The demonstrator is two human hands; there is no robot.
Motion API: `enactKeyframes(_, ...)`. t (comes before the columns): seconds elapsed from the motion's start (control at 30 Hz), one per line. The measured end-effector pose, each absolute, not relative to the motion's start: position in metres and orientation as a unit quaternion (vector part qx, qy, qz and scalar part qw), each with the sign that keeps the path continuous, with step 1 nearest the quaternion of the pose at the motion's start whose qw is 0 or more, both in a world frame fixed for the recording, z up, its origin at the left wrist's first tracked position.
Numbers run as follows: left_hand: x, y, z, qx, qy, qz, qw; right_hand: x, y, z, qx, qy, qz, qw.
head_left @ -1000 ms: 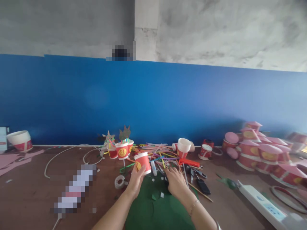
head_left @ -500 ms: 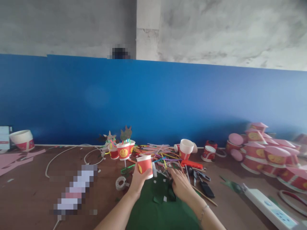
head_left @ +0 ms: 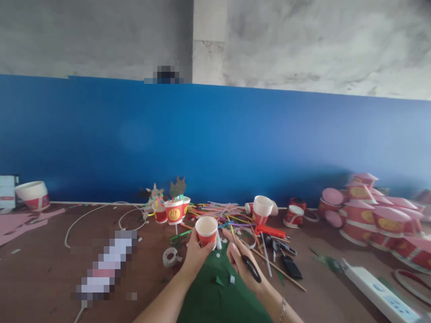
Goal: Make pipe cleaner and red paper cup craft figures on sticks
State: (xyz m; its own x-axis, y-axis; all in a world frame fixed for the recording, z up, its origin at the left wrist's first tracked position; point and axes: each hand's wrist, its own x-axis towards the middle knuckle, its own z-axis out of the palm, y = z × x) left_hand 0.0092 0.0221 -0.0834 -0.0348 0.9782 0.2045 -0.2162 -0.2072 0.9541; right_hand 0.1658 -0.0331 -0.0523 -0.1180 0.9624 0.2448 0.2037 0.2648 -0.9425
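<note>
A red paper cup (head_left: 206, 230) with a white rim is gripped in my left hand (head_left: 196, 253), its opening tilted up toward me. To its right, my right hand (head_left: 239, 262) is closed around black-handled scissors (head_left: 251, 268), whose blades point up and left toward the cup. A dark green cloth (head_left: 218, 300) with small paper scraps lies below both hands. Just behind them spreads a pile of coloured sticks (head_left: 215, 210). A roll of clear tape (head_left: 170, 257) lies to the left of my left hand.
Cups with animal cut-outs (head_left: 174, 211) stand behind the tape. White-and-red cups (head_left: 262, 210), an orange-red tool (head_left: 270, 231) and black keys (head_left: 291, 267) lie to the right. Pink-topped cups (head_left: 390, 220) are stacked far right, behind a white power strip (head_left: 380, 287).
My right hand has picked up the scissors from the cloth and turned them toward the cup. My left hand has tipped the cup so its inside shows.
</note>
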Motion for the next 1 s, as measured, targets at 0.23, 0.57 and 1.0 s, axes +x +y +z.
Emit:
enactKeyframes(0.23, 0.014, 0.019, -0.082, 0.507, 0.412, 0.608, 0.451, 0.156, -0.047, -0.049, -0.427, -0.614, 0.466, 0.472)
enactKeyframes(0.57, 0.010, 0.017, -0.084, 0.543, 0.411, 0.575, 0.453, 0.150, -0.038, -0.062, -0.470, -0.595, 0.443, 0.478)
enactKeyframes(1.0, 0.010, 0.021, -0.085, 0.536, 0.400, 0.574, 0.473, 0.151, -0.034, -0.061, -0.493, -0.628, 0.442, 0.409)
